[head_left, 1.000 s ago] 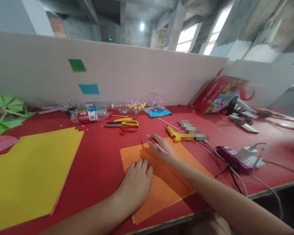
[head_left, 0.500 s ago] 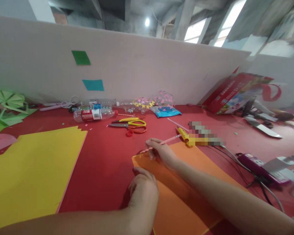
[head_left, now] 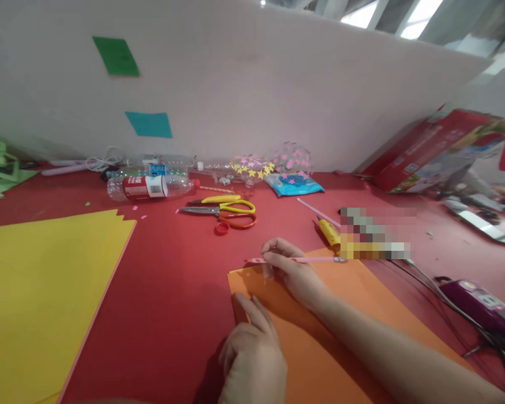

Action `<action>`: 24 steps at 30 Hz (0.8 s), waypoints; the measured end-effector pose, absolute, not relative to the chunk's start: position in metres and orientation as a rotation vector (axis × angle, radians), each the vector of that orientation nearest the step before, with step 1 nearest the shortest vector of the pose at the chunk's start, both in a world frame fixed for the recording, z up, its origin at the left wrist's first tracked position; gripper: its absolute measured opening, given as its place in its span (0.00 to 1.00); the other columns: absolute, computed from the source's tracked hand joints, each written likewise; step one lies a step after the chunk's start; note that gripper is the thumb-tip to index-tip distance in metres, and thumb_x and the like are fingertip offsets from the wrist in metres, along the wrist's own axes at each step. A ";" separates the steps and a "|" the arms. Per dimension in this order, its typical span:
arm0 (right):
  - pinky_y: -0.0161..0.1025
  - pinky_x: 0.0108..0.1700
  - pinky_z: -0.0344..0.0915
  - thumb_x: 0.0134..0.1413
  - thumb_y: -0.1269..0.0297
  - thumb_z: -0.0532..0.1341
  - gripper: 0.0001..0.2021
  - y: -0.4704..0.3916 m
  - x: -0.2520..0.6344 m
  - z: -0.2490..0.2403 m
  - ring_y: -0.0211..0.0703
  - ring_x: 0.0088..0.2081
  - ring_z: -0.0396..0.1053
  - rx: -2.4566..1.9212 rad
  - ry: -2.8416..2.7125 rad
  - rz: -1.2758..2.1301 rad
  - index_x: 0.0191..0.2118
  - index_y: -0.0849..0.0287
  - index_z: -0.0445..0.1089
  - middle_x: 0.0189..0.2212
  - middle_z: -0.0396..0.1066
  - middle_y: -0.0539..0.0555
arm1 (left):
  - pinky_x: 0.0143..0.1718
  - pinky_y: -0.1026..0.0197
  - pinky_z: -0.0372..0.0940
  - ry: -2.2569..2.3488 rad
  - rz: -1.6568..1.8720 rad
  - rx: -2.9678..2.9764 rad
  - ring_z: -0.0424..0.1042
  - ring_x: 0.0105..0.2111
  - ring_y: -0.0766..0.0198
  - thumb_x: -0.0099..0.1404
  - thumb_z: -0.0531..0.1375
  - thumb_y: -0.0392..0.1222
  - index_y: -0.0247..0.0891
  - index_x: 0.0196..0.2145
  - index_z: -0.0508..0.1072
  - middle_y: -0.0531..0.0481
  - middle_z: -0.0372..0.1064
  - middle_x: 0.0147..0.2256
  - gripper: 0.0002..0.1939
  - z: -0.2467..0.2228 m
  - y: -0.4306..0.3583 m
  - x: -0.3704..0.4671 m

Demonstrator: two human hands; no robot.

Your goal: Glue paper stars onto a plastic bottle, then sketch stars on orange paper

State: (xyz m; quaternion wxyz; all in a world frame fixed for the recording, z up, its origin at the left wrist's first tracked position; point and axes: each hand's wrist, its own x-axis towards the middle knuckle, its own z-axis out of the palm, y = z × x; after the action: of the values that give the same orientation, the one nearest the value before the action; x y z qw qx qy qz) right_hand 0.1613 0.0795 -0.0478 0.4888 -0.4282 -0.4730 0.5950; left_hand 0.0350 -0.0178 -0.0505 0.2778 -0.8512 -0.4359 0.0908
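Observation:
A pink pencil lies almost level in my right hand, pinched between thumb and fingers. Its tip points left, beyond the top edge of a sheet of orange paper. My left hand rests at the sheet's left edge, index and middle fingers stretched onto the paper and the other fingers bent. A thin yellow edge shows under the orange sheet's upper left corner. Both hands cast shadows over the paper.
Yellow paper is stacked at left. Beyond my hands lie scissors, a red cap, a plastic bottle and a blue packet. A yellow tube, cables and a purple box are at right.
The pencil has swung from a slant to nearly level in my right hand. My left fingers have stretched further forward over the paper. The view has tipped downward.

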 end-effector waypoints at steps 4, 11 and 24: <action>0.34 0.30 0.56 0.45 0.65 0.64 0.05 0.075 0.163 -0.045 0.35 0.27 0.62 -1.060 -1.359 1.365 0.30 0.58 0.68 0.24 0.67 0.47 | 0.11 0.68 0.54 -1.157 0.279 -2.335 0.67 0.13 0.64 0.63 0.57 0.39 0.24 0.52 0.73 0.15 0.72 0.42 0.22 -0.049 -0.015 0.037; 0.32 0.24 0.54 0.44 0.65 0.61 0.06 0.068 0.158 -0.039 0.34 0.21 0.59 -1.145 -1.486 1.404 0.26 0.57 0.62 0.17 0.64 0.45 | 0.11 0.68 0.56 -1.051 0.582 -2.409 0.69 0.13 0.63 0.63 0.54 0.35 0.21 0.55 0.68 0.12 0.70 0.43 0.24 -0.039 -0.008 0.044; 0.32 0.25 0.57 0.45 0.63 0.62 0.06 0.069 0.156 -0.037 0.34 0.22 0.62 -1.141 -1.494 1.429 0.26 0.58 0.64 0.18 0.65 0.46 | 0.11 0.61 0.62 -0.968 0.520 -2.317 0.70 0.15 0.59 0.64 0.53 0.37 0.26 0.53 0.71 0.21 0.74 0.43 0.22 -0.038 -0.010 0.039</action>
State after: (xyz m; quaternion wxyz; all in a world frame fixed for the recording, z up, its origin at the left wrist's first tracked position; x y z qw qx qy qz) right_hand 0.1565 0.0687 -0.0367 0.3803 -0.4469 -0.5853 0.5596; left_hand 0.0391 -0.0099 -0.0381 0.2848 -0.8662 -0.3617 0.1944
